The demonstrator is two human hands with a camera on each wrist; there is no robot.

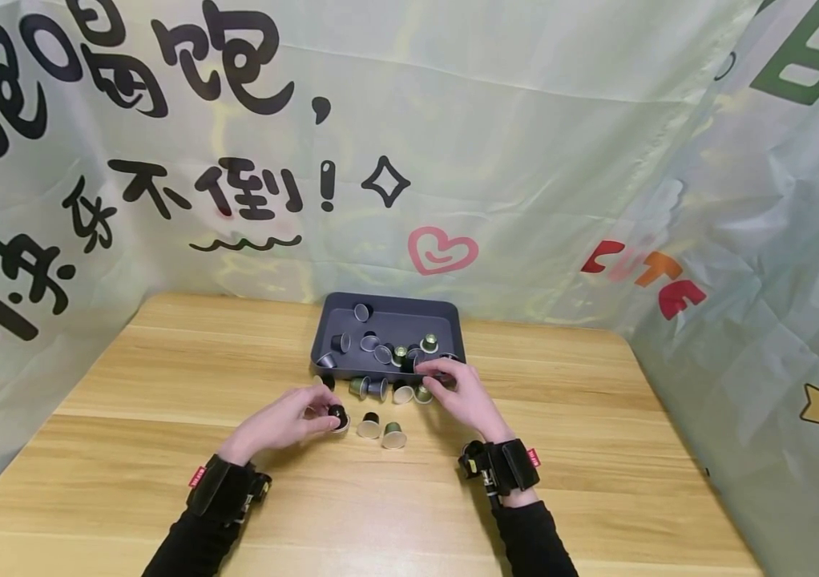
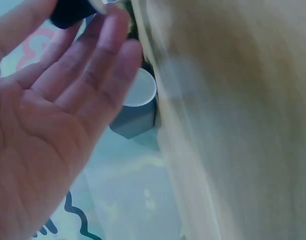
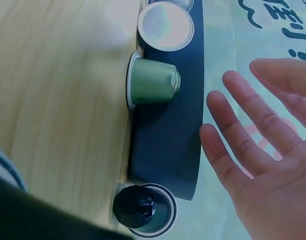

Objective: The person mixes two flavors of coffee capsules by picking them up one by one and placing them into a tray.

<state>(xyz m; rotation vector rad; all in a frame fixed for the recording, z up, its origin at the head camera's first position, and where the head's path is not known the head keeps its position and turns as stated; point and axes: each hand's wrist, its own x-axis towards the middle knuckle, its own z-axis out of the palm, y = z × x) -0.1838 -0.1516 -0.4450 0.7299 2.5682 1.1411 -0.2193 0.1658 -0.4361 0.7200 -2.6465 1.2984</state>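
Observation:
My left hand (image 1: 287,421) pinches a black coffee capsule (image 1: 338,415) just above the table, left of two upright capsules. In the left wrist view that black capsule (image 2: 72,12) sits between thumb and finger, partly cut off by the frame edge. Over the front right of the dark tray (image 1: 409,306) is my right hand (image 1: 463,393), its fingers apart and nothing visible between them. A black capsule (image 1: 412,361) lies in the tray near its fingertips. The right wrist view shows the fingers (image 3: 245,137) spread beside the tray wall, with a green capsule (image 3: 155,81) in front of that wall.
Several capsules lie scattered in the tray, among them a green one (image 1: 429,343). More stand or lie along its front edge, including a dark blue one (image 1: 377,389). A black-topped capsule (image 1: 369,425) and a green one (image 1: 393,436) stand nearer on the wooden table (image 1: 200,377).

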